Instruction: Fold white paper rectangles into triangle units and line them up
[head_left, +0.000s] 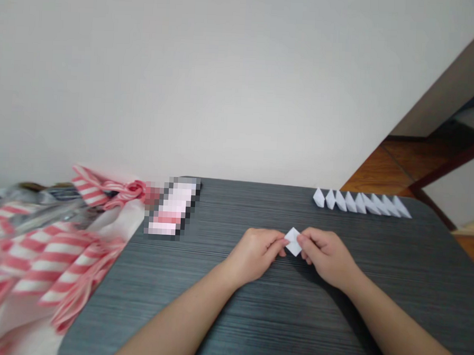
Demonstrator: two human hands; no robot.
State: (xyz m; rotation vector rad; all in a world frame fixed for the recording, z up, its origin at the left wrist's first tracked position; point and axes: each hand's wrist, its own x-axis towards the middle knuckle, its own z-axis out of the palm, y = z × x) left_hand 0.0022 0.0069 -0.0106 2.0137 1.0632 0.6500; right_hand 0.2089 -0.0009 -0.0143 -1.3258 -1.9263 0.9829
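Note:
Between my two hands, just above the dark table (198,313), is a small white folded paper (293,241), turned like a diamond. My left hand (259,253) pinches its left corner between thumb and fingers. The opposite corner is gripped by my right hand (328,254), its thumb lying on the paper's near face. A crease runs across the paper. Farther back on the right, a row of several white folded paper pieces (357,203) stands close together along the table's far edge.
A blurred-out phone-like rectangle (174,208) lies at the table's far left. Red-and-white striped cloth (53,258) is heaped beyond the left edge. A pale wall (242,82) rises directly behind the table. Wooden floor (376,166) shows at the right.

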